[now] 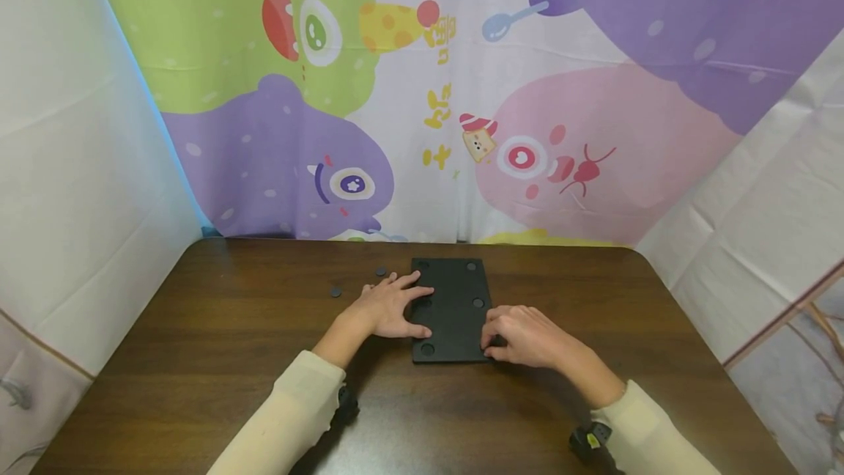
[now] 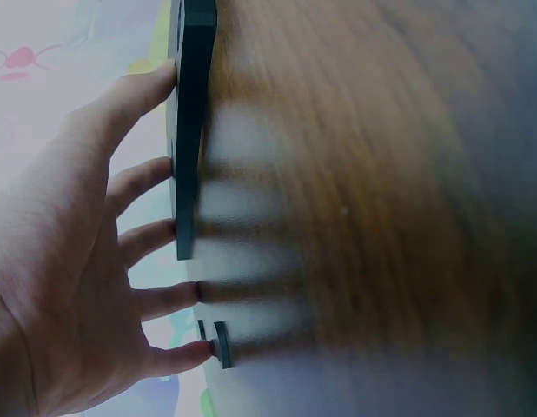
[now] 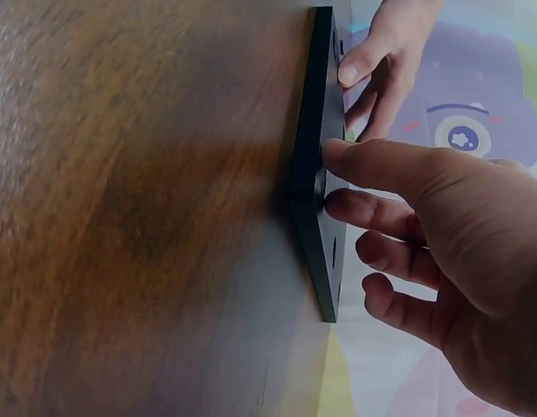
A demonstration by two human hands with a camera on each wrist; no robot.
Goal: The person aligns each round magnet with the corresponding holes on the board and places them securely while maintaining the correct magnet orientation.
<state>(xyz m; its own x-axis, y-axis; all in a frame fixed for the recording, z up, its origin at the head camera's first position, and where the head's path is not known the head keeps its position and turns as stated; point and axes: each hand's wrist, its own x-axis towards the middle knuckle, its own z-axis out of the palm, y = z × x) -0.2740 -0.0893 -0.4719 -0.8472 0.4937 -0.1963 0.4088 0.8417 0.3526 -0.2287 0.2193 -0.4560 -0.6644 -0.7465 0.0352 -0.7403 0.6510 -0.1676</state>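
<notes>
Before a cartoon-monster curtain (image 1: pixel 422 196), on the brown wood-grained table (image 1: pixel 250 328), a black board (image 1: pixel 457 314) lies partly under the left hand (image 1: pixel 389 310), spread and gripping nothing, while the right hand (image 1: pixel 524 336) bends thumb and forefinger at its near right corner, whether pinching anything I cannot tell, the wrist views baring a thick side the head view barely shows.

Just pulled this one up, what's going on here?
A person is working with both bare hands on a flat black board lying on a wooden table. The left hand is spread, thumb and some fingertips on the board's left side. The right hand has its thumb and index finger at the near right corner; whether they pinch anything small there is unclear. Two small dark discs lie on the table, left of the board.
</notes>
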